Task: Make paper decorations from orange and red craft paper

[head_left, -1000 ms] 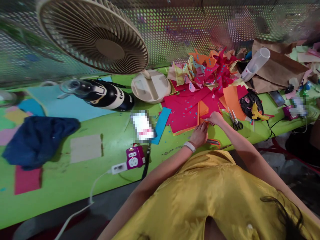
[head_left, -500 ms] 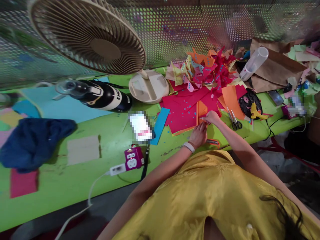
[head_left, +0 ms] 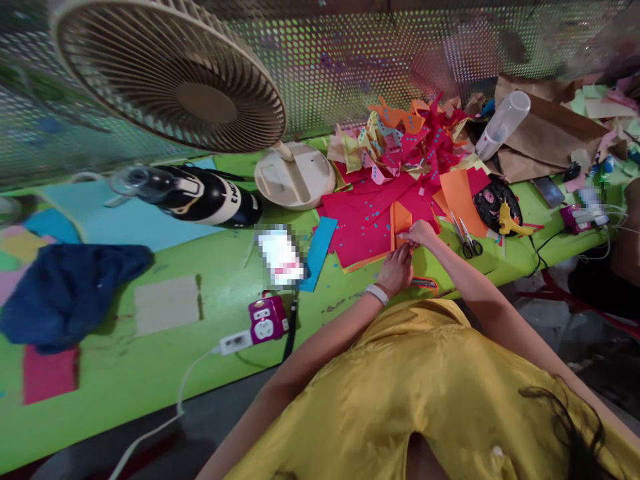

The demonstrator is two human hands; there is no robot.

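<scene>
A folded piece of orange paper lies over red sheets on the green table. At its near end, the fingers of my left hand are bent and pressed onto the paper. My right hand pinches its right side, thumb and index finger close to the left fingertips. The exact grip is partly covered by the fingers. A box cutter with an orange edge lies just beside my left hand. Black-handled scissors rest to the right of my right hand.
Behind the red sheets is a heap of folded paper shapes. A fan and a black bottle stand left of it. A phone and purple socket lie nearer. A yellow glue gun rests on the right.
The view has shifted slightly. Both hands stay at the orange paper in nearly the same pose. At the far right edge, another person's arm has come further into view.
</scene>
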